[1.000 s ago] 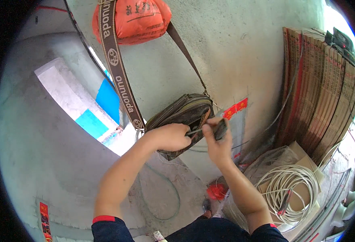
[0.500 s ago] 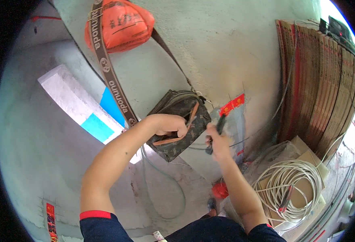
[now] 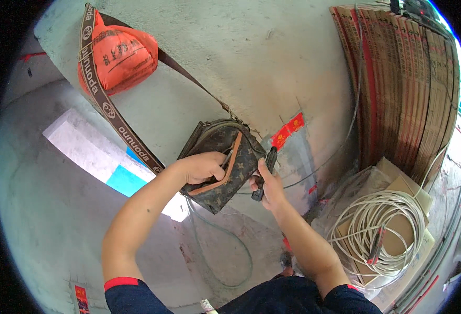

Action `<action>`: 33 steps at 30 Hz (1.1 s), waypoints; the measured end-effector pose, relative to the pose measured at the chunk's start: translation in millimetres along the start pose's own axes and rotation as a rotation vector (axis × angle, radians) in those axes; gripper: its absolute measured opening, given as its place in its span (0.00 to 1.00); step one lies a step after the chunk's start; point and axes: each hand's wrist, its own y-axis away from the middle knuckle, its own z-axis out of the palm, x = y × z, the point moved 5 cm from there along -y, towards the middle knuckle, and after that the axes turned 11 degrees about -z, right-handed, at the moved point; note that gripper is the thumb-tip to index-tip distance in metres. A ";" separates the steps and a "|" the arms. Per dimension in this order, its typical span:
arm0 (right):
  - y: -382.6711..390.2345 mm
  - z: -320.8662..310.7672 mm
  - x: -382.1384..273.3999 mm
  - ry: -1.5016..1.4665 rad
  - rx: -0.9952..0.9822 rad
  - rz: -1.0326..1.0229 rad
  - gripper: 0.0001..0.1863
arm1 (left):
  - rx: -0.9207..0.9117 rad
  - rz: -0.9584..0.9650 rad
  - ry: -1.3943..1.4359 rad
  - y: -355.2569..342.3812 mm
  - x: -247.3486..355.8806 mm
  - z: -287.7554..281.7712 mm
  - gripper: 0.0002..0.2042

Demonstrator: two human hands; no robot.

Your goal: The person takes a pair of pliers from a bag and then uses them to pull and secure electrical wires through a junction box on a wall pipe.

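Observation:
A brown patterned shoulder bag with tan-trimmed front pocket hangs against the pale wall by its wide lettered strap. My left hand is curled over the pocket's tan edge, the fingers partly hidden in the pocket mouth. At the bag's right side, my right hand is closed around a slim black hand tool, held upright with its top leaning slightly right. Its exact kind is unclear. The right thumb lies close to the bag's edge; I cannot tell whether they touch.
An orange plastic-wrapped bundle hangs at upper left, with the strap across it. At right, flattened cardboard boxes stand stacked on edge. Below them a coil of white cable lies on cardboard. A thin hose loops beneath the bag.
The view has shifted, moving the orange bundle left and down in the picture. My right hand has come nearer the bag with the black tool. My left hand stays at the pocket.

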 end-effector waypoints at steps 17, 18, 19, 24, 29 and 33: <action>-16.3 5.3 -11.1 0.179 0.087 -0.092 0.18 | 0.159 0.077 -0.231 22.6 4.9 -8.9 0.20; -17.8 3.4 -8.9 0.175 0.092 -0.099 0.18 | 0.188 0.069 -0.260 25.3 6.4 -7.8 0.20; -18.1 3.0 -8.6 0.170 0.100 -0.109 0.19 | 0.214 0.062 -0.290 27.6 7.8 -7.2 0.19; -21.6 0.7 -6.2 0.220 0.105 -0.129 0.19 | 0.612 0.165 -0.636 46.3 21.9 0.7 0.14; -13.0 1.9 -16.5 0.208 0.184 -0.225 0.16 | 0.868 0.265 -0.496 73.7 25.4 0.1 0.09; -7.4 -7.9 -30.1 0.071 0.280 -0.282 0.09 | 0.900 0.366 -0.352 85.2 21.1 -9.4 0.06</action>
